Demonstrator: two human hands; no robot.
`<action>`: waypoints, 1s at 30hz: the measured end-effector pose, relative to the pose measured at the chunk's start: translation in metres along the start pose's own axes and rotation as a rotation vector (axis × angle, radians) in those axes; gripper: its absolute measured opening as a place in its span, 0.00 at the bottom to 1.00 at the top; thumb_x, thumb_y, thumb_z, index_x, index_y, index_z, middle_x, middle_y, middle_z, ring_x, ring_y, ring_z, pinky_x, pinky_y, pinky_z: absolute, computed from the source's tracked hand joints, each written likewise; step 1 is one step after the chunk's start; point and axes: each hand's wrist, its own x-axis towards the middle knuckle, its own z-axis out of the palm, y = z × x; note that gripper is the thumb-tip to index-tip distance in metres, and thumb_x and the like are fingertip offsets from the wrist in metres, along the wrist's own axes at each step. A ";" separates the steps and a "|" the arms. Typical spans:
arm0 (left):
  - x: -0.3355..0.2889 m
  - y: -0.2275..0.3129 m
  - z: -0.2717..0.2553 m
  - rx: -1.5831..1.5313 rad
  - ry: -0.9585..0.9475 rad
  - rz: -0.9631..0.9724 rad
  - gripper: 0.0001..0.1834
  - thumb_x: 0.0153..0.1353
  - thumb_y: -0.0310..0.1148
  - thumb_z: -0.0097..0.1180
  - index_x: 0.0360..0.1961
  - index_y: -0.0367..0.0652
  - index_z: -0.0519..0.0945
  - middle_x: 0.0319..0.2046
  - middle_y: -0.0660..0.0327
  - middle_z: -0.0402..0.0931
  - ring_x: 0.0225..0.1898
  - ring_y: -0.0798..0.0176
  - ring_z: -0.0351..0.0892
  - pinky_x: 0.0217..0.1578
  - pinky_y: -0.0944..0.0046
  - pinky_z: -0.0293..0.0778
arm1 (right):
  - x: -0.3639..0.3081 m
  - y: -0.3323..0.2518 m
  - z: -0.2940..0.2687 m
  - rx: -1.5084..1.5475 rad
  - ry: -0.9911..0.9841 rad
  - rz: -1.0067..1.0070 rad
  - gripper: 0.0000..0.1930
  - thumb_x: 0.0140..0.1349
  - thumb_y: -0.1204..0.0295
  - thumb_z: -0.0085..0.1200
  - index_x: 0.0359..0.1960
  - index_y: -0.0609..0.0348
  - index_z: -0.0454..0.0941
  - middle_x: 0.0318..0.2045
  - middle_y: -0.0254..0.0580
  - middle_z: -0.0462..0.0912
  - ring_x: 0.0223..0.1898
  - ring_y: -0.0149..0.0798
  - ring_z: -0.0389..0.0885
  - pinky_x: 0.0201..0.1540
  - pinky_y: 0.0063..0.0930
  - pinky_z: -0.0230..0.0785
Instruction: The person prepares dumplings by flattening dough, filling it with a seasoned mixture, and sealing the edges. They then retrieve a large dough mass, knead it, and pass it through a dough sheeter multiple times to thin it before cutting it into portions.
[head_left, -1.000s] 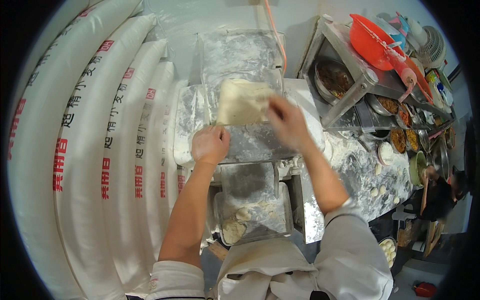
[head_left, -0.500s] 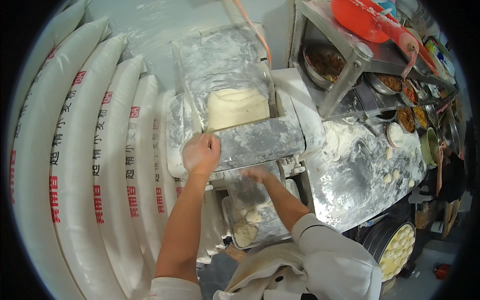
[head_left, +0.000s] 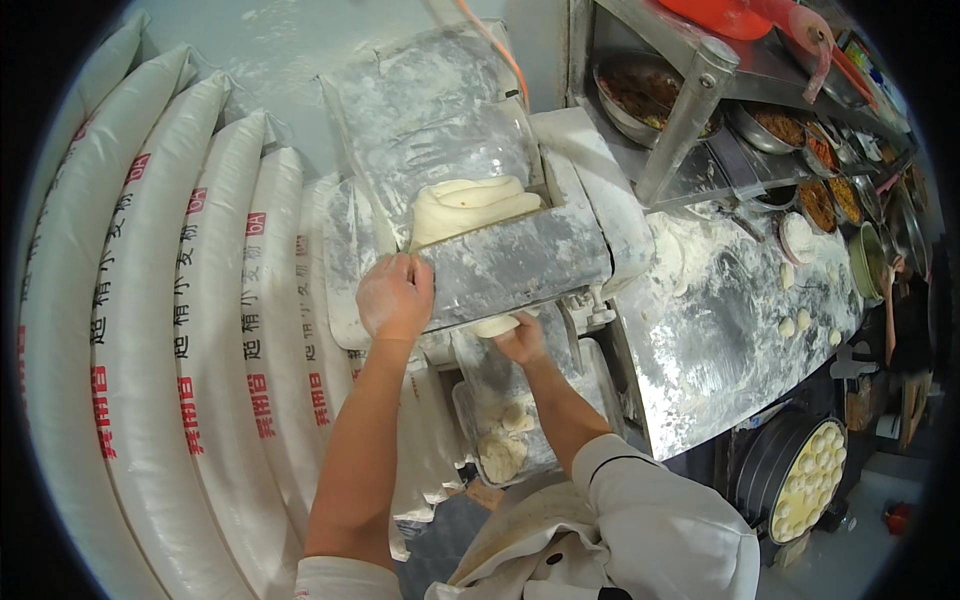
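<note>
Sleeves (head_left: 660, 500), white, with a dark band on the right one, are seen at the lower edge beside an off-white apron (head_left: 520, 530). Just beyond, dough lumps (head_left: 502, 455) are held in a floury tray (head_left: 540, 455), into which a sloping metal chute (head_left: 480, 365) is set. Above the chute, the right hand (head_left: 523, 342) is placed at the right end of a pale dough strip (head_left: 494, 327), which is seen below the front cover of a dough-rolling machine (head_left: 510, 265). The strip is touched by the fingers; how far they are closed, and whether it is pinched, cannot be told. The left hand (head_left: 397, 297) is curled into a fist against the left end of the cover; whether anything is gripped inside it cannot be told. Behind the cover, folded dough (head_left: 470, 210) is heaped in loose layers at the foot of a flour-dusted feed plate (head_left: 440, 120).

Plump white sacks (head_left: 220, 300) are ranged along the left. To the right, small dough balls (head_left: 787, 327) are scattered on a floured worktable (head_left: 720, 360), and a round pan (head_left: 755, 465) is filled with pale buns (head_left: 810, 480). Farther off, a metal bowl (head_left: 625, 120) of brown filling is kept under a steel shelf (head_left: 650, 30), and a green bowl (head_left: 866, 260) is placed near a co-worker in dark clothing (head_left: 910, 335).
</note>
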 end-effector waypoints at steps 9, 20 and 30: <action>0.001 0.005 -0.002 0.043 -0.035 -0.032 0.15 0.66 0.40 0.53 0.25 0.43 0.80 0.27 0.53 0.80 0.32 0.44 0.81 0.35 0.45 0.76 | -0.081 -0.032 0.069 -0.262 0.405 0.088 0.18 0.67 0.76 0.58 0.58 0.67 0.76 0.54 0.46 0.84 0.56 0.45 0.83 0.62 0.39 0.74; -0.002 0.002 -0.001 0.057 -0.038 -0.054 0.16 0.66 0.41 0.52 0.27 0.43 0.82 0.30 0.54 0.82 0.35 0.45 0.83 0.38 0.46 0.77 | -0.174 -0.057 0.079 -0.617 0.638 0.220 0.26 0.65 0.82 0.58 0.65 0.61 0.72 0.58 0.43 0.82 0.59 0.41 0.81 0.60 0.36 0.74; -0.001 0.000 -0.002 0.046 -0.095 -0.080 0.18 0.67 0.44 0.50 0.30 0.44 0.84 0.31 0.55 0.83 0.36 0.46 0.83 0.38 0.46 0.77 | -0.246 -0.049 0.099 -0.868 0.694 0.313 0.28 0.66 0.80 0.59 0.68 0.64 0.69 0.63 0.43 0.78 0.66 0.39 0.75 0.69 0.35 0.66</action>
